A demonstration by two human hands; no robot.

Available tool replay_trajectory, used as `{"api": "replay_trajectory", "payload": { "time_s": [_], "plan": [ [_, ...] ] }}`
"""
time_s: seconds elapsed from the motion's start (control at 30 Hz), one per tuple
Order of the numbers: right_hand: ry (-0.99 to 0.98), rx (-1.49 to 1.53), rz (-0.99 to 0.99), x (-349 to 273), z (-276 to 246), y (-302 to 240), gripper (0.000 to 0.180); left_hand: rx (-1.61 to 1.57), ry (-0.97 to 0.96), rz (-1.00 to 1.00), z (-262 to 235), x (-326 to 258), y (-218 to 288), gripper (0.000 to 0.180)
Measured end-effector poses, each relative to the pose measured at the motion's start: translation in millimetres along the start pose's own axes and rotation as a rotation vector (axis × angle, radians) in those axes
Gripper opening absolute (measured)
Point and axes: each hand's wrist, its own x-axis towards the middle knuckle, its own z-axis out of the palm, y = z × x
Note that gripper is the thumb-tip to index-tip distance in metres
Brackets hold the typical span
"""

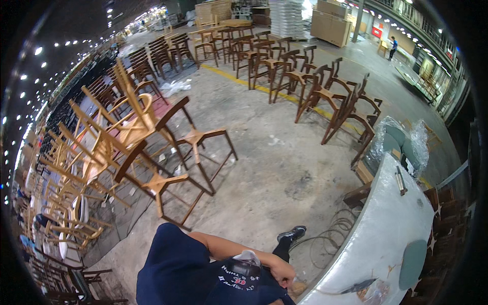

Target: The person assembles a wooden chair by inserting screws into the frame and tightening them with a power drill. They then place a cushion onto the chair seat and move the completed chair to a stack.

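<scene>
My left arm, bare below a navy sleeve, reaches across my body to the right. At its end my left hand is closed, its fingers curled down beside the near edge of the white-covered table. What it may hold is hidden. A small tan patch just beyond it is cut by the lower edge; whether this is my right hand or a wooden part is unclear. On the table lie a grey-green seat pad, a clear plastic bag with small pieces and a slim metal hand tool.
Dark wooden chair frames stand left of me; pale wooden chairs are piled behind. More frames line a yellow floor stripe. A loose hose lies beside the table. Plastic-wrapped seat pads are past its far end. A person stands far off.
</scene>
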Motion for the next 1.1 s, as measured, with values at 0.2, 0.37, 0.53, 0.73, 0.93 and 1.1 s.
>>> {"api": "replay_trajectory", "payload": {
  "time_s": [0.2, 0.37, 0.53, 0.73, 0.93, 1.1],
  "plan": [
    [-0.054, 0.114, 0.097, 147.6, -73.2, -163.2, 0.030, 0.140, 0.098, -0.292, -255.5, 87.6, -50.5, 0.018],
    [-0.162, 0.278, 0.189, 245.5, -134.1, -286.7, 0.031, 0.189, 0.478, -0.487, -437.0, 107.4, -78.8, 0.023],
    [-0.212, 0.452, 0.064, 383.3, -185.6, -496.7, 0.038, -0.374, 0.960, -0.454, -557.3, 116.5, -143.5, 0.016],
    [0.109, 0.184, -0.149, 556.3, -211.4, -655.8, 0.031, -0.533, 1.065, -0.522, -745.4, 168.5, -220.5, 0.017],
    [0.068, -0.041, -0.304, 676.0, -210.9, -782.4, 0.025, -0.326, 1.024, -0.485, -981.7, 234.6, -304.9, 0.017],
    [-0.057, 0.560, -0.189, 742.9, -247.3, -905.1, 0.027, -0.227, 0.963, -0.590, -1138.0, 271.3, -333.6, 0.019]
  ]
}}
